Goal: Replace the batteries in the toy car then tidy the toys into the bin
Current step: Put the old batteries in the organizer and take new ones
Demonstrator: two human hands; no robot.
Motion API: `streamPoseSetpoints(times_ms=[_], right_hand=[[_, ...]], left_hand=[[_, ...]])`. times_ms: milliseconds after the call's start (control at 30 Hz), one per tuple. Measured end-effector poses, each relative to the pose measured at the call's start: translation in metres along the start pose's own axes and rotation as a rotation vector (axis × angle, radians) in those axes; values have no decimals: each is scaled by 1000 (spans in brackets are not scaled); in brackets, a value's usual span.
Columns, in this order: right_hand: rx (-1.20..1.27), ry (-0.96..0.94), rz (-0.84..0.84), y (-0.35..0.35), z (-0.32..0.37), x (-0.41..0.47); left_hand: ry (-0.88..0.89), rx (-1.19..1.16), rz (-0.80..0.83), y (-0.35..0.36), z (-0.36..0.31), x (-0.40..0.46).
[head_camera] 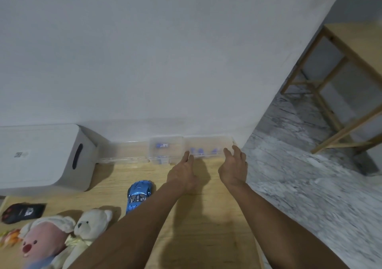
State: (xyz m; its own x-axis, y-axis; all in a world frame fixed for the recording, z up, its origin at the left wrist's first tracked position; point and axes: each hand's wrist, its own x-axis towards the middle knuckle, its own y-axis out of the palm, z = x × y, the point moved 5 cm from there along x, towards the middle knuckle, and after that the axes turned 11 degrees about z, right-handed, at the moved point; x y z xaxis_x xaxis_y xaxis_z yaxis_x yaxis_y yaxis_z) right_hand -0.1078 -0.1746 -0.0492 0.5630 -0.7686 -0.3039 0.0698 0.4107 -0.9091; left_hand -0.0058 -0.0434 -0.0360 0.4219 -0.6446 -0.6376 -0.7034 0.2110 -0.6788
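A shiny blue toy car (pixel 139 193) lies on the wooden table (pixel 206 217), left of my left forearm. Against the wall sits a clear plastic box (pixel 206 146) with purple batteries inside. My left hand (pixel 183 173) reaches to its left end and my right hand (pixel 234 167) to its right end. The fingers of both hands are stretched out and apart. Blur hides whether they press on the box. A second clear box (pixel 166 149) with purple batteries stands just left of it. The white bin (pixel 41 159) stands at the far left.
A black remote (pixel 22 212), a white teddy bear (pixel 91 225), a pink plush (pixel 43 239) and a small orange toy (pixel 10 237) lie at the near left. A flat clear piece (pixel 124 159) lies along the wall. The table ends right of my right arm; a wooden shelf frame (pixel 334 86) stands beyond.
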Motion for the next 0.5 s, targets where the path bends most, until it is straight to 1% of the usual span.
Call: streamPoseSetpoints(times_ms=[167, 367, 500], right_hand=[[-90, -56, -22, 5, -6, 0], [-111, -88, -78, -3, -7, 7], [-189, -122, -123, -7, -6, 17]], left_hand=[[0, 77, 5, 1, 1, 0], [0, 127, -5, -2, -3, -5], [11, 110, 0, -5, -2, -5]])
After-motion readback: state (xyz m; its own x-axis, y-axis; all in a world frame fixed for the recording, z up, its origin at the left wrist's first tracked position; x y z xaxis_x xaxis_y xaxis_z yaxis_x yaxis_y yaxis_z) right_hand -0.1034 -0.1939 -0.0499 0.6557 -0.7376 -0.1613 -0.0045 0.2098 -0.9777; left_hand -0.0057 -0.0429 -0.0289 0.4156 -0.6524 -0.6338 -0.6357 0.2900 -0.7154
